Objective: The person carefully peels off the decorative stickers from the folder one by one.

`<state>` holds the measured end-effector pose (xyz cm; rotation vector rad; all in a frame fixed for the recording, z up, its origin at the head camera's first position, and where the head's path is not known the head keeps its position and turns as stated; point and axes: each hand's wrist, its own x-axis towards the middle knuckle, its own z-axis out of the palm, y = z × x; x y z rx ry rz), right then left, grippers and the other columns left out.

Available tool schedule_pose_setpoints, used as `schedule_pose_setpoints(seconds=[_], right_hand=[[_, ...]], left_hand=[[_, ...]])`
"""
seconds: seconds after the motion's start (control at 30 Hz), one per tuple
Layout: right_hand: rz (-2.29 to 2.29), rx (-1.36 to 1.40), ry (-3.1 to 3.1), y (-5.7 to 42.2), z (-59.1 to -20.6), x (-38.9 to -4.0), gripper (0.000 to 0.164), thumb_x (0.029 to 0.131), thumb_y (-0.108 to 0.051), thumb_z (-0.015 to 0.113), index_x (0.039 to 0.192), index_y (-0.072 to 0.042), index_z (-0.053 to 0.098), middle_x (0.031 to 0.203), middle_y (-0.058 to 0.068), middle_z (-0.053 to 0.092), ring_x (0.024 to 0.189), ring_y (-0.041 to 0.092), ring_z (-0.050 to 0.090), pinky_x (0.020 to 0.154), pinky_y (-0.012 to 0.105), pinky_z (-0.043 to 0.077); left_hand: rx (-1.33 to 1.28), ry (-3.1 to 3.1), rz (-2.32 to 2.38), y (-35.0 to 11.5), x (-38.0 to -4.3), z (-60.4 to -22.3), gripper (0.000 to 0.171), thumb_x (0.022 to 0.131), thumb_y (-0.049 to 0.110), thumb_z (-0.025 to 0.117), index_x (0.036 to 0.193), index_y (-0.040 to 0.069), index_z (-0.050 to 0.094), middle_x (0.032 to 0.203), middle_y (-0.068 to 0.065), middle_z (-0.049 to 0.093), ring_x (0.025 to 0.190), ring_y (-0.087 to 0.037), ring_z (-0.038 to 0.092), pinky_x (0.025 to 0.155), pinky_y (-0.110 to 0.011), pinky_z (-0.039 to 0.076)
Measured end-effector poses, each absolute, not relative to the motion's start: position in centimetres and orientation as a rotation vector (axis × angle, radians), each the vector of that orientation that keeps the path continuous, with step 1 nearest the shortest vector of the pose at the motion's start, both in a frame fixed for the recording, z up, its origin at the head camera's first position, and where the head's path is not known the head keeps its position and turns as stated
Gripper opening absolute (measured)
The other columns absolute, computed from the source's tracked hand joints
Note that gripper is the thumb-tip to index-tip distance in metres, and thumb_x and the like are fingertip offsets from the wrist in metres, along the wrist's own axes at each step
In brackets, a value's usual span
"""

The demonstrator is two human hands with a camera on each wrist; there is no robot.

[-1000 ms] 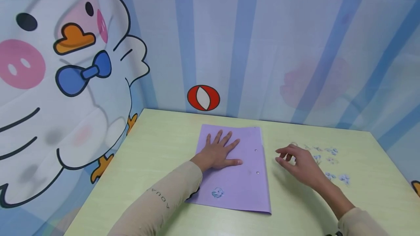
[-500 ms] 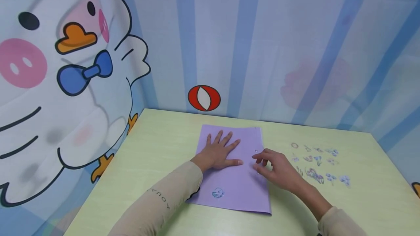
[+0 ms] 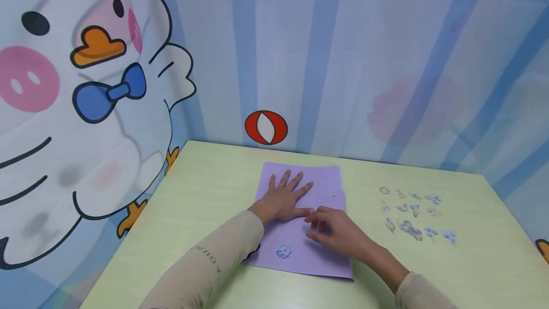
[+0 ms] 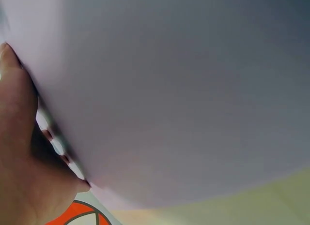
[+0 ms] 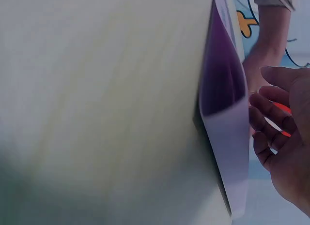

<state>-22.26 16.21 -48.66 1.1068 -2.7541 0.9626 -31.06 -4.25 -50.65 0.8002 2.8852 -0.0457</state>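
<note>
A purple folder lies on the table with its long side running away from me. My left hand presses flat on it with fingers spread. My right hand hovers over the folder's right half, its fingers loosely bent near the left thumb. In the right wrist view a gap shows between the right thumb and the other fingers, and nothing is visible between them. A small blue-green sticker sits near the folder's front edge. The folder's near edge bulges up in the right wrist view.
Several small flower and leaf stickers, among them a bigger flower cluster and a ring-shaped one, lie in rows on the pale yellow table to the right. A printed cloth backdrop with a duck stands behind and to the left.
My right hand has moved left from beside the stickers to over the folder, close to the left thumb. The left hand and folder have stayed in place.
</note>
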Motion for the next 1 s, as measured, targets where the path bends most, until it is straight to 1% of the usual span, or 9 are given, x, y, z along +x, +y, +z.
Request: schedule_pose_setpoints(seconds=[0.03,0.13,0.27,0.37,0.57,0.67,0.87,1.0], right_hand=[[0.965,1.121,-2.752,15.8,-48.8,-22.1,0.023,0.097,-0.02,0.08,0.115,-0.005,0.078,0.097,-0.005,0.07,0.085,0.01,0.064,0.079,0.032,0.056],[0.965,1.166,-2.75,14.8,-49.3,-21.7,0.024,0.097,-0.022,0.079,0.116,-0.007,0.077,0.112,0.002,0.072,0.085,0.01,0.064,0.08,0.032,0.055],[0.945,1.222,-2.768,13.7,-49.7,-21.3,0.026,0.098,-0.025,0.078,0.119,-0.009,0.077,0.117,0.002,0.07,0.088,0.009,0.063,0.081,0.031,0.053],[0.929,1.264,-2.781,13.0,-49.8,-21.1,0.026,0.098,-0.023,0.078,0.12,-0.009,0.077,0.105,-0.003,0.069,0.089,0.008,0.062,0.082,0.029,0.053],[0.927,1.29,-2.833,12.1,-49.9,-20.6,0.02,0.097,-0.017,0.078,0.117,-0.013,0.079,0.104,-0.009,0.065,0.094,0.005,0.06,0.086,0.029,0.053],[0.921,1.29,-2.843,11.8,-50.0,-20.4,0.017,0.097,-0.015,0.078,0.114,-0.013,0.079,0.105,-0.009,0.064,0.096,0.005,0.06,0.089,0.03,0.053],[0.899,1.289,-2.829,11.4,-50.2,-20.3,0.013,0.097,-0.013,0.078,0.11,-0.013,0.078,0.104,-0.008,0.064,0.096,0.005,0.061,0.09,0.031,0.054],[0.912,1.294,-2.841,11.3,-50.1,-20.3,0.014,0.097,-0.011,0.077,0.111,-0.013,0.077,0.103,-0.008,0.064,0.092,0.005,0.06,0.086,0.028,0.053]], left_hand=[[0.797,2.887,-0.047,-4.3,-31.0,-50.6,0.086,0.099,0.079,0.039,0.171,0.039,0.012,0.179,-0.002,0.005,0.163,-0.039,0.002,0.125,-0.07,0.01],[0.797,2.892,-0.075,-4.4,-31.1,-50.7,0.085,0.1,0.078,0.038,0.171,0.039,0.011,0.179,-0.002,0.005,0.163,-0.039,0.003,0.125,-0.07,0.011],[0.804,2.895,-0.059,-4.5,-31.0,-50.8,0.087,0.099,0.081,0.036,0.171,0.04,0.011,0.179,-0.002,0.005,0.163,-0.038,0.002,0.125,-0.07,0.01],[0.805,2.894,-0.033,-4.5,-30.9,-50.7,0.089,0.098,0.084,0.035,0.171,0.039,0.012,0.179,-0.002,0.006,0.163,-0.038,0.001,0.125,-0.07,0.01],[0.818,2.892,-0.025,-4.4,-30.8,-50.5,0.09,0.097,0.085,0.034,0.171,0.037,0.013,0.179,-0.004,0.006,0.163,-0.04,0.002,0.124,-0.071,0.01],[0.821,2.893,-0.023,-4.3,-30.8,-50.5,0.09,0.097,0.085,0.035,0.171,0.037,0.014,0.179,-0.004,0.007,0.163,-0.04,0.002,0.124,-0.071,0.01],[0.82,2.896,-0.024,-4.4,-30.8,-50.6,0.091,0.097,0.085,0.034,0.171,0.038,0.014,0.179,-0.003,0.006,0.163,-0.039,0.002,0.124,-0.071,0.01],[0.817,2.897,-0.015,-4.4,-30.9,-50.7,0.091,0.096,0.085,0.035,0.171,0.038,0.014,0.179,-0.003,0.006,0.163,-0.039,0.002,0.124,-0.071,0.01]])
